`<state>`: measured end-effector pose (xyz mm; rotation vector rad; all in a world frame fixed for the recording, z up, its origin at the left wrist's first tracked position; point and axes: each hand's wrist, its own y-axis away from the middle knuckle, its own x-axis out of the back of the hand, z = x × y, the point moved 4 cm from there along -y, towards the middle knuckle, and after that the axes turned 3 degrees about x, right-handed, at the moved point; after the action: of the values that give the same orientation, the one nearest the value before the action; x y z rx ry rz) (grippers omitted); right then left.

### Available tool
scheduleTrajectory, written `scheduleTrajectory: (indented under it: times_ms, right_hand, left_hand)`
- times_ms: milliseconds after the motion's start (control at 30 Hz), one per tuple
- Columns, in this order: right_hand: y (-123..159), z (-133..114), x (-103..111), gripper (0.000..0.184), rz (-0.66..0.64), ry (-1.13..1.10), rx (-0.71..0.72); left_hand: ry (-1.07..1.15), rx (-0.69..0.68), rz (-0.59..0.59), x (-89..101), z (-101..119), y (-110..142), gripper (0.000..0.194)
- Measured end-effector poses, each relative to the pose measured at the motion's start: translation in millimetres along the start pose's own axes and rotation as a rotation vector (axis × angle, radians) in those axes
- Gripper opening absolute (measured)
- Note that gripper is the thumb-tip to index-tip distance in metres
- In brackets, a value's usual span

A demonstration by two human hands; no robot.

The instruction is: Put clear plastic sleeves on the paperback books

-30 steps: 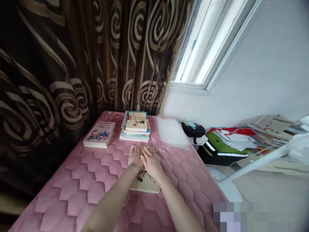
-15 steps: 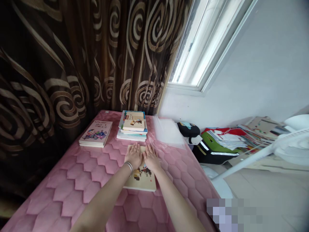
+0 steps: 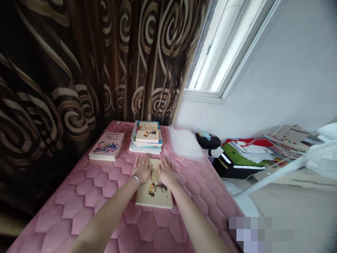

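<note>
Cream rectangular paper book (image 3: pixel 154 192) lies lengthwise forward, beneath and between left hand (image 3: pixel 142 171) and right hand (image 3: pixel 166 173); fingers outstretched, ungrasping.

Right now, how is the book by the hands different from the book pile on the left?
The book looks like just one; the left pile is a stack. The left hand and right hand are at the book, not the left pile. On top, the book is cream, while the left pile is pale pinkish. Both lie flat on the pink mattress.
</note>
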<state>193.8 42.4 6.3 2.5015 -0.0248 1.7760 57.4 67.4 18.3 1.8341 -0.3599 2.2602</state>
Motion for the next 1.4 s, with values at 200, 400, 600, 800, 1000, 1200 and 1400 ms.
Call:
scheduleTrajectory:
  times_ms: [200,400,600,800,1000,1200,1400]
  right_hand:
    - [0.8,-0.7,-1.0,0.059,0.02,0.016,-0.002]
    - [0.0,-0.8,1.3,0.059,0.016,0.044,0.015]
    - [8.0,-23.7,0.6,0.059,0.099,0.17,0.142]
    - [10.1,-44.8,-7.1,0.059,0.005,0.128,0.346]
    - [-13.9,-25.7,3.2,0.063,0.003,0.118,0.098]
    - [11.4,-41.6,-3.1,0.063,0.132,0.146,0.002]
    - [77.4,-41.8,-14.6,0.058,0.12,0.135,0.155]
  left_hand:
    - [0.01,-0.214,0.005,-1.9,16.7,53.8,0.06]
    - [0.109,-0.381,0.012,-4.7,0.7,114.3,0.056]
    - [0.139,-0.309,0.009,-8.2,-4.6,120.9,0.053]
    - [0.131,-0.32,0.058,-11.6,-3.9,118.5,0.054]
    - [0.129,-0.318,0.067,-13.3,-5.8,119.5,0.054]
    - [0.119,-0.307,0.054,-15.1,-5.5,119.1,0.054]
    - [0.128,-0.325,0.087,-15.6,-6.7,118.0,0.054]
